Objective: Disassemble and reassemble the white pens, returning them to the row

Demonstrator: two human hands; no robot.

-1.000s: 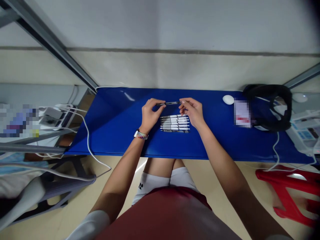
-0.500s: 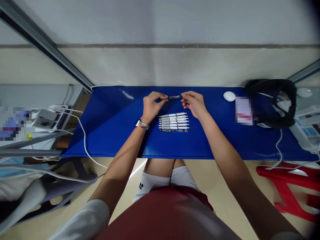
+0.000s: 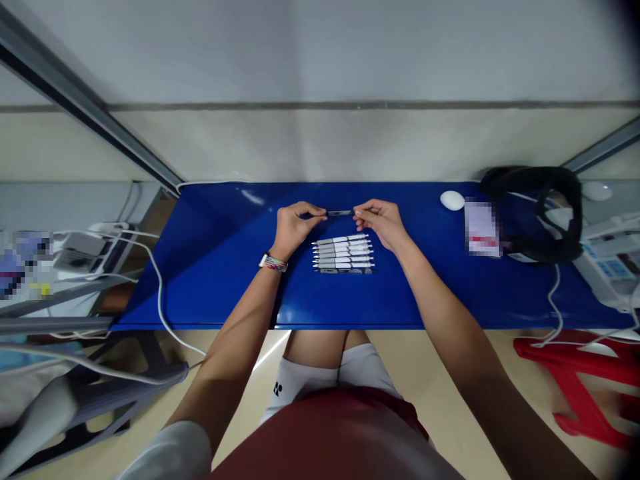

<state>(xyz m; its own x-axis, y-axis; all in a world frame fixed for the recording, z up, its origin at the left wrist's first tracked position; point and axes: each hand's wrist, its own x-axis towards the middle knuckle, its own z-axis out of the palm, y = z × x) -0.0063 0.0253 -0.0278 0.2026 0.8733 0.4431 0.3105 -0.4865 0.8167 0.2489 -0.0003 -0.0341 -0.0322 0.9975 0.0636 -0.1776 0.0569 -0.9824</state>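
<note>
A dark pen (image 3: 339, 213) is held level, side to side, between two bare hands over the far half of a blue table (image 3: 225, 267), beyond a neat row of other pens. The left hand (image 3: 294, 230) reaches forward with its wrist bent inward, thumb and forefinger pinched closed on the pen's left end; the right hand (image 3: 383, 223), angled in from the opposite side, grips the right end between thumb and fingertips, its other fingers curled beneath. Fingers cover both ends of the pen, and whether it touches the tabletop cannot be told. Both forearms extend over the table's near edge, a watch (image 3: 273, 262) with a multicolored band on the left wrist. Closer to the wearer, what appear to be six white pens (image 3: 343, 250) lie side by side, with one dark-barreled pen (image 3: 344, 271) nearest the edge, their tips pointing left. To the right sit one white oval object (image 3: 453, 200), one blurred-out packet (image 3: 483, 228) and one black headset-like band (image 3: 545, 250), which covers part of the table's far right. White cables (image 3: 160, 293) trail off at left, where a dark stool (image 3: 125, 387) stands; a red stool (image 3: 575, 380) stands at lower right.
</note>
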